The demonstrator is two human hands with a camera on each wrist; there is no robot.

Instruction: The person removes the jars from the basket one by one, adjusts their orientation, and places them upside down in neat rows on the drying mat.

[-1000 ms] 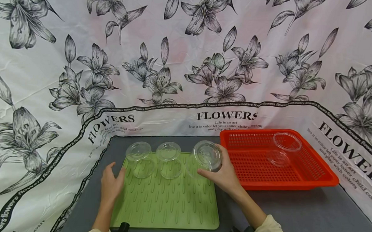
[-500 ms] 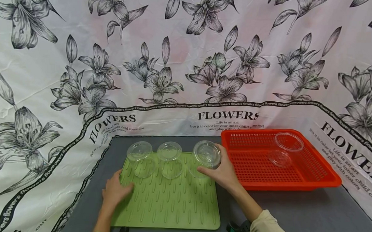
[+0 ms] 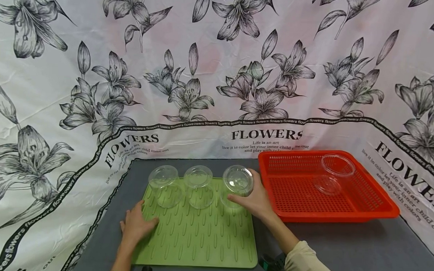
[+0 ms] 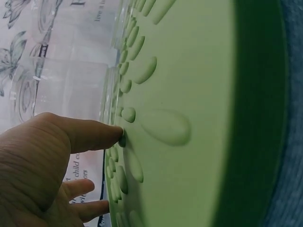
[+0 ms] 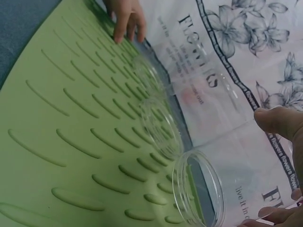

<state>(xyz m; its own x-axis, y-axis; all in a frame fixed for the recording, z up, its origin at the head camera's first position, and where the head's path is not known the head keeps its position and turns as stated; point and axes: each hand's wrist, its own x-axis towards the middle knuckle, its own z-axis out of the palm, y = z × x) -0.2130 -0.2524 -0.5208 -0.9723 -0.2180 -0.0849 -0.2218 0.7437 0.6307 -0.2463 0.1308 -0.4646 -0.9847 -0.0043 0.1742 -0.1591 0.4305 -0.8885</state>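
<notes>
Three clear cups stand rim-down in a row across the back of the green ridged mat (image 3: 198,246). My right hand (image 3: 256,196) grips the rightmost cup (image 3: 238,180) from its right side, thumb in front. In the right wrist view that cup's rim (image 5: 198,189) is at the mat; whether it fully touches cannot be told. The middle cup (image 3: 198,186) and the left cup (image 3: 164,185) stand free of both hands. My left hand (image 3: 135,225) rests at the mat's left edge. Its thumb (image 4: 92,135) lies extended over the mat surface, other fingers along the edge.
A red perforated basket (image 3: 329,218) stands on the grey table (image 3: 328,251) to the right, with another clear cup (image 3: 338,165) inside, its rim up. A flower-printed sheet (image 3: 188,142) hangs behind and beside the table.
My left hand has come down from beside the mat onto its left edge. The right hand has shifted the rightmost cup slightly, and its base now faces more upward.
</notes>
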